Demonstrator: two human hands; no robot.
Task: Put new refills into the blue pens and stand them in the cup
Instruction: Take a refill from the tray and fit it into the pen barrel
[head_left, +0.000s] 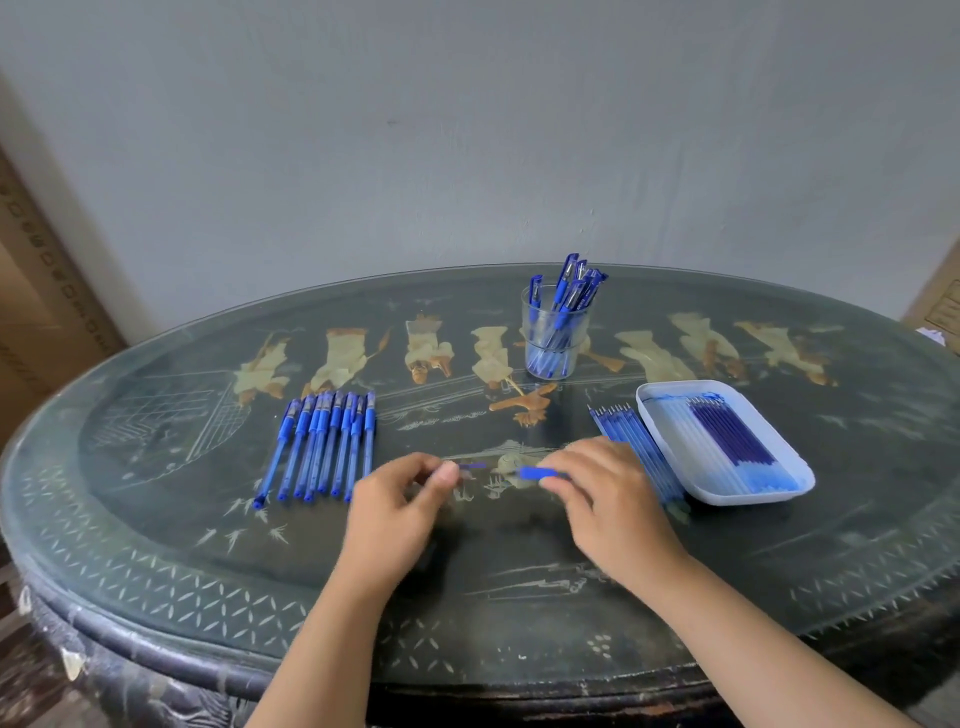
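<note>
Working 1 blue pen (537, 473) between both hands, low above the middle of the tabletop (467, 561). My right fingers (563, 470) are pinching its blue end. My left fingers (444, 474) are curling round the other part, with a short dark-blue tip (471, 466) showing beyond them. Blur is hiding whether the 2 parts are joined or apart, and whether a refill is inside.

Judgement: I am taking the barrel apart or closing it, and the task is partway through. A row of pens (322, 447) is lying to my left. The cup (556, 338) is standing at the far centre with several capped pens leaning in it. Loose refills (641, 457) are lying just beside the white tray (670, 441), and more refills (737, 441) are lying inside it. I cannot tell which lot is new.

Recommendations for this step:
- I am aiming to hold both parts on 1 line and to turn, not bend, since the thin barrel looks easy to flex.
- I am working low, so a dropped piece is landing on the tabletop and not rolling off.
- The refill is going in tip first and seating fully before closing.
- The cup looks light and its pens are leaning 1 way, so lowering the pen in beats dropping it.
</note>
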